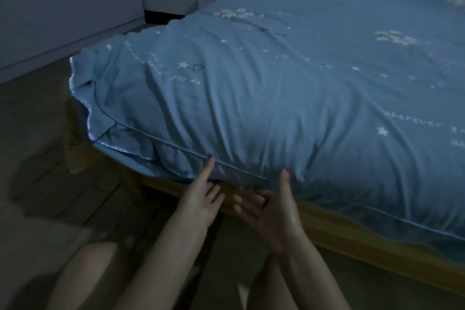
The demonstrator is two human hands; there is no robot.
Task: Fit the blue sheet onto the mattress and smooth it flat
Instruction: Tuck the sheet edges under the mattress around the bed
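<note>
Both hands, the left hand (201, 196) and right hand (266, 209), reach open-fingered under the near edge of the blue sheet (289, 88) at six o'clock, gripping nothing I can see, so the loose ruffled corner (113, 133) at nine o'clock may slip off the mattress.

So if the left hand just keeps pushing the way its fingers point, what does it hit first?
Most likely the blue sheet at the mattress's near edge: the left hand already has a fingertip at the piped seam. Depth is unclear, so its lower fingers may slip underneath instead.
</note>
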